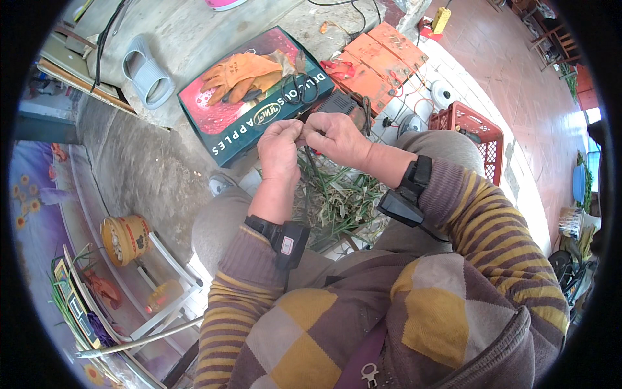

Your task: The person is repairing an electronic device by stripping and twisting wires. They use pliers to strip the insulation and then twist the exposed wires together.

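My left hand (280,150) and my right hand (340,139) meet in front of me, fingertips pinched close together. A small dark bit shows between them, and a thin dark strand hangs just below; what they grip is mostly hidden. Beyond my hands lies a green and red fruit carton (233,139). On it rest orange work gloves (240,72) and black-handled scissors (299,89). A black finned box (338,104) with a dark cable stands just past my right hand. Under my hands, between my knees, is a heap of green and dry leaves (340,198).
Orange block-shaped batteries (382,55) with wires and red clamps (338,69) sit beyond the carton. A red plastic crate (489,139) stands beside my right knee. To the left are a grey slipper (148,71), a yellow bucket (126,240) and a metal-framed rack (165,305).
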The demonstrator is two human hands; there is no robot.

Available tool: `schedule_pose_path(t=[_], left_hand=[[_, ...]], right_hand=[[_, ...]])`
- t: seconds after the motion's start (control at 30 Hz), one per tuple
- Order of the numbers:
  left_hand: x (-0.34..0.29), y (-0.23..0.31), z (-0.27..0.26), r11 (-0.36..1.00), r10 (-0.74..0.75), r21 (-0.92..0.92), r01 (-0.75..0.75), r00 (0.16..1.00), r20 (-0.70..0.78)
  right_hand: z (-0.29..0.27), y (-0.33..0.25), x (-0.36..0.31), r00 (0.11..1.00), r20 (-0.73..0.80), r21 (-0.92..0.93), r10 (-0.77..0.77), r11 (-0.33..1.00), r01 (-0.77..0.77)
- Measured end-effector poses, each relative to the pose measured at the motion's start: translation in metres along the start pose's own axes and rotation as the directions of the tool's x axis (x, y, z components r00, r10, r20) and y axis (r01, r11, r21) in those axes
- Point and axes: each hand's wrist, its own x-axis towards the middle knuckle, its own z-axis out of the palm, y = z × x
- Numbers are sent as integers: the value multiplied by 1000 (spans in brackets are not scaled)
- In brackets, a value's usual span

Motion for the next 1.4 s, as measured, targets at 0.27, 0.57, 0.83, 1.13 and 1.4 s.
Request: schedule_pose_path(t=[0.27,0.57,0.83,1.13,1.4], left_hand=[[-5,-5,2,999,-45,-18,44,999,-20],[-7,-11,0,999,-49,-12,49,999,-5],[-6,-13,2,998,-55,-3,56,998,36],[-3,2,0,987,12,-162,15,987,159],[-3,4,0,989,20,-145,9,980,196]], right_hand=[[-7,1,-6,949,84,-245,-302,917,314],[-7,4,-14,938,143,-294,-317,891,346],[-9,-2,-21,995,94,-165,-30,985,45],[-27,1,-5,948,150,311,281,896,-315],[-33,1,-1,920,219,394,326,833,-389]])
